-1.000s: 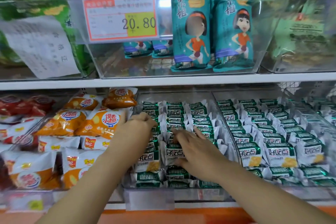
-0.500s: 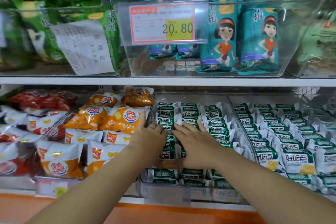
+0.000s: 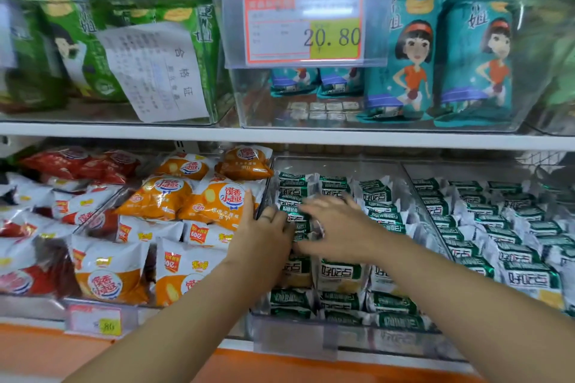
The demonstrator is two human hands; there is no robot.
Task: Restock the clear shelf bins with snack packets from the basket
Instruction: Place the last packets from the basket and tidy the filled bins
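Snack packets (image 3: 339, 274), the green ones, fill the clear bin (image 3: 295, 342) below the price tag (image 3: 303, 26). My left hand (image 3: 264, 236) and right hand (image 3: 339, 227) lie flat on them, fingers straight, holding nothing. Tidying rows, I'd guess. Next up: more from the basket, out of view.

Two bare arms in shot. The left forearm (image 3: 186, 314) and the right forearm (image 3: 451, 298) are both uncovered all the way to the bottom edge of the frame. On the left hand (image 3: 264, 233) there's a ring (image 3: 266, 218), a thin, dark, plain band low on one finger, though which finger is hard to call from here. The right hand (image 3: 336, 227) is smeared with motion blur, soft at the fingertips, so any fine detail there is lost.
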